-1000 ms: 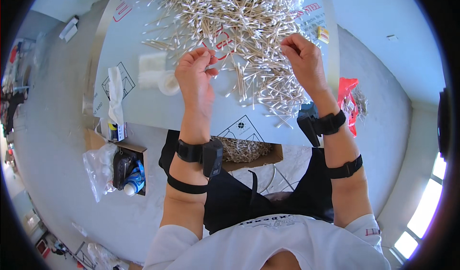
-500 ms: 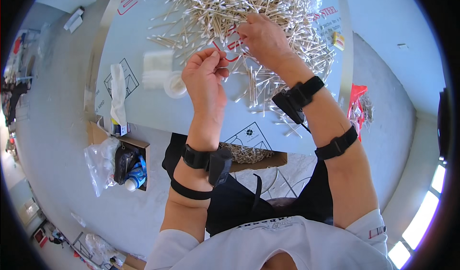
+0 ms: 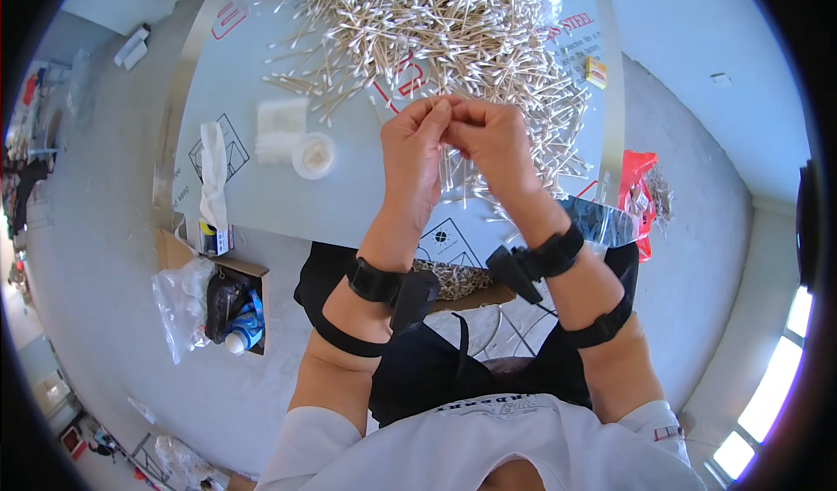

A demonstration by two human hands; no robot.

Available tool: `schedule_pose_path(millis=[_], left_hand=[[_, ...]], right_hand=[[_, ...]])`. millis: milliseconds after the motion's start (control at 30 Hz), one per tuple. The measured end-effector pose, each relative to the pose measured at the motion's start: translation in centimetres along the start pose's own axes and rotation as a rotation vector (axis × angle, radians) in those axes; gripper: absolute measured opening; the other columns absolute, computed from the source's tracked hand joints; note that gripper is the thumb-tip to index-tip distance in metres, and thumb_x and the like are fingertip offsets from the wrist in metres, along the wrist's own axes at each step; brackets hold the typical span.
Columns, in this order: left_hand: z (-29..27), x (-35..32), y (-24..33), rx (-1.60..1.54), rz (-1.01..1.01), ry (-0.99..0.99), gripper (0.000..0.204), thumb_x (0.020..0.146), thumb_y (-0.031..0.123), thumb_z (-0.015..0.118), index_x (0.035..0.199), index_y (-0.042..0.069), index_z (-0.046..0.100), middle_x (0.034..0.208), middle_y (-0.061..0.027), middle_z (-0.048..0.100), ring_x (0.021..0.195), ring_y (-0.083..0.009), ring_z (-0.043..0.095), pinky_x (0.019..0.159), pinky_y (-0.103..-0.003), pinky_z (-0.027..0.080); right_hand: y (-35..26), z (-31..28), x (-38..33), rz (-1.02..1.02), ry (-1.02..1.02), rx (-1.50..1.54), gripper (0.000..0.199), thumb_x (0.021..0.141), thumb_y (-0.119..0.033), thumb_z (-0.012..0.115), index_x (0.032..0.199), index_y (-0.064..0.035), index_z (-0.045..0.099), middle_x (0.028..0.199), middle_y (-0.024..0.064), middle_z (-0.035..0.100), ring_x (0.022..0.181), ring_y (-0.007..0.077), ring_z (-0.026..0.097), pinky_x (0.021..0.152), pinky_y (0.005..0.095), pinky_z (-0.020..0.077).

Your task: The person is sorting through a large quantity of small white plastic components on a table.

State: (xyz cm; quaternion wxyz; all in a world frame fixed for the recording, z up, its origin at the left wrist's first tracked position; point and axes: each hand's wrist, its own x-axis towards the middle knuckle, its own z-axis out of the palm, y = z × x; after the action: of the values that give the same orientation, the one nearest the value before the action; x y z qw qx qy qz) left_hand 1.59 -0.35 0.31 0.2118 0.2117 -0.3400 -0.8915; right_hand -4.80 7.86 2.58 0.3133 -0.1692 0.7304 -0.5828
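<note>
A large heap of cotton swabs [image 3: 418,24] with pale sticks and white tips covers the far part of the table. At its near edge my left hand [image 3: 408,146] and my right hand [image 3: 499,138] meet, fingertips pressed together. Both hands are closed in a pinch, and whatever lies between the fingers is hidden. Loose swabs lie under and beside my right hand. To the left of my left hand stands a small round white tub [image 3: 314,156], touching or close to a whitish, see-through flat packet [image 3: 281,131].
A white cloth strip [image 3: 213,173] hangs over the table's left edge. A small yellow box [image 3: 596,72] lies at the right. Below are a cardboard box [image 3: 267,312] with bottles, another box [image 3: 471,299] of swabs near my legs, and a red bag [image 3: 641,186].
My right hand has come back from the heap toward me and joined my left hand. The left hand has shifted right and slightly nearer. The view has moved a little.
</note>
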Motion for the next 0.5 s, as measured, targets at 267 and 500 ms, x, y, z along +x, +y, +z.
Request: schedule_pose_path(millis=[267,500], left_hand=[[-1.8,0.2,1.5,-0.124,0.097,0.245,0.018,0.094,0.015,0.044,0.09,0.0,0.054,0.058,0.0022,0.039,0.046,-0.0053,0.03,0.04,-0.021,0.027],[-2.8,0.4,2.4,-0.149,0.181,0.317,0.017,0.094,0.015,0.043,0.087,0.002,0.052,0.055,0.0045,0.031,0.044,-0.0048,0.024,0.038,-0.021,0.022]], right_hand=[[0.8,-6.4,-0.1,-0.41,0.322,-0.642,0.042,0.071,-0.016,0.072,0.108,-0.0027,0.058,0.105,0.015,0.059,0.091,0.0236,0.058,0.074,0.0334,0.0471],[-0.3,-6.5,4.0,-0.281,0.27,-1.25,0.086,0.058,-0.033,0.079,0.13,-0.0126,0.039,0.133,0.0241,0.033,0.121,0.0409,0.037,0.094,0.0455,0.0386]])
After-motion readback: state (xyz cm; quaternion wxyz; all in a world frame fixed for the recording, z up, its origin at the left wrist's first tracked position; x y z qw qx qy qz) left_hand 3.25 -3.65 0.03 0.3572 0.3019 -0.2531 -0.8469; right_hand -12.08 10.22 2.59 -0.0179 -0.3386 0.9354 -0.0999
